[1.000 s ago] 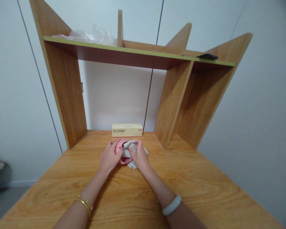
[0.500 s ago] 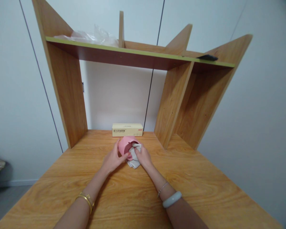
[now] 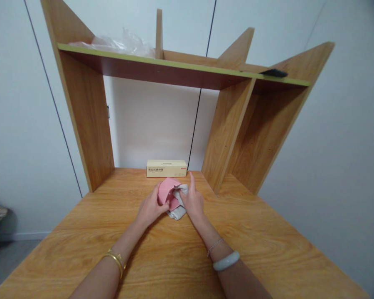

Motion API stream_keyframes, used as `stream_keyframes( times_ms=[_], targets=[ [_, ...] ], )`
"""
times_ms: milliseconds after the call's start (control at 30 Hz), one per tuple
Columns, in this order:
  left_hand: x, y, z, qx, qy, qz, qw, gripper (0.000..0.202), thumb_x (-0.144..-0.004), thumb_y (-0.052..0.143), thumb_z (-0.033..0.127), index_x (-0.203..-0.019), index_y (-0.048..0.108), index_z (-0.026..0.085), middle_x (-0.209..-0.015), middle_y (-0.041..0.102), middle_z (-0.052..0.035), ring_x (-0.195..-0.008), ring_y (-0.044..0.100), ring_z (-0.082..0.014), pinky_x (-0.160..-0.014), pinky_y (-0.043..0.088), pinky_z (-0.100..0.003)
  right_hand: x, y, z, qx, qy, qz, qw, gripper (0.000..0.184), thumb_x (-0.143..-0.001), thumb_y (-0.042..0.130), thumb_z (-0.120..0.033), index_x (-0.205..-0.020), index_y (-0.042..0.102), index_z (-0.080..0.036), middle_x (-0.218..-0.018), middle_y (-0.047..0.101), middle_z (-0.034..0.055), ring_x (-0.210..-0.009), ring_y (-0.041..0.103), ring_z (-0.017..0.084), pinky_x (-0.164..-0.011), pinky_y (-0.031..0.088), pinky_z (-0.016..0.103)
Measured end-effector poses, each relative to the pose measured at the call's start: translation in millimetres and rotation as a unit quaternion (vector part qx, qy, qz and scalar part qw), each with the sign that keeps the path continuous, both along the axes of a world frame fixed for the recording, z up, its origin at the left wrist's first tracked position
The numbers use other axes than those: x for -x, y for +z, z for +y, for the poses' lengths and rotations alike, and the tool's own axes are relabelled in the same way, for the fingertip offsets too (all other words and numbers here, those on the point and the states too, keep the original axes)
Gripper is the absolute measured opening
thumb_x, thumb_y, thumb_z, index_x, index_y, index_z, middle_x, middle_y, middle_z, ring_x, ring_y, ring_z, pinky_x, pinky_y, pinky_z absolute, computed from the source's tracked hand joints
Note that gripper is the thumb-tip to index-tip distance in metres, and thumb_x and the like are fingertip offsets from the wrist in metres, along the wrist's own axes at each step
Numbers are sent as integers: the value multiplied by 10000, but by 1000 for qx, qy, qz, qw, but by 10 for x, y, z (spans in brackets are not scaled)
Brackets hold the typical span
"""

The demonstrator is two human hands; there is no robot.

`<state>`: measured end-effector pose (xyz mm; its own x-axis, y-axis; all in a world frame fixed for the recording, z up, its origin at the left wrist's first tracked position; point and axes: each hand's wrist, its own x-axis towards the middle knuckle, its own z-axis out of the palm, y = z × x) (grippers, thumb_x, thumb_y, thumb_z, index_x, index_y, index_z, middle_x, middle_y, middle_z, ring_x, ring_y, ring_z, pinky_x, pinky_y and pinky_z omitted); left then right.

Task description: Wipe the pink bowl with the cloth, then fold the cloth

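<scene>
A pink bowl [image 3: 166, 189] is tipped on its side above the desk, its opening turned toward me and to the right. My left hand [image 3: 151, 206] grips its left side, thumb at the near rim and fingers behind the wall. A light grey cloth [image 3: 178, 212] is bunched at the bowl's opening, partly inside and partly hanging below the rim. My right hand [image 3: 193, 202] pinches the cloth against the right side of the bowl, with one finger pointing up and away. Some of its fingertips are hidden by the cloth and bowl.
Behind the bowl, a long cream box [image 3: 166, 169] with printed writing stands on the wooden desk [image 3: 162, 257]. A wooden shelf unit [image 3: 229, 133] rises at the back. Its upper board carries a clear plastic bag [image 3: 121, 45] and a dark flat object [image 3: 273, 73].
The bowl has turned slightly and shifted a little right with my left hand. My right hand has moved slightly right, and one finger now sticks up off the cloth.
</scene>
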<state>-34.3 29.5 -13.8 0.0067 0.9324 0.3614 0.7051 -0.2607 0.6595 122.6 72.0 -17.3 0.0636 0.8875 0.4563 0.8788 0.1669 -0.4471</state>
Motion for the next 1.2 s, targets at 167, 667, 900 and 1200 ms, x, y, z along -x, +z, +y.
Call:
stream_keyframes(
  times_ms=[167,667,900,1200],
  targets=[
    [-76,72,-70,-19,-9,25,999,700,-690,602,340,-1329,355,198,-1195,575,-103,-1057,556,-264,-884,427,-363,-50,-45,31,25,1,11,1000,724,-782,542,-363,-1397,210,-173,-835,667,103,-761,633,245,-629,409,296],
    [-57,-207,67,-18,-130,-211,969,816,-690,656,425,-1329,231,148,-1261,485,-150,-1126,496,-209,-927,412,-329,16,-239,131,-8,131,270,954,572,-808,437,-296,-1348,298,-171,-1055,636,96,-959,592,201,-791,451,307],
    [-43,-108,23,-3,-1,-89,996,532,-702,603,438,-1116,431,150,-932,638,-82,-818,606,-217,-702,465,-325,56,-141,84,-8,49,222,974,649,-709,585,-354,-1285,367,-149,-919,654,104,-803,620,225,-669,450,296],
    [-69,21,-54,37,47,53,997,524,-714,557,469,-1123,474,153,-950,660,-126,-848,627,-270,-663,443,-316,-45,-65,23,4,27,56,998,647,-750,562,-298,-1334,306,-188,-783,652,59,-727,618,216,-609,387,261]
  ],
)
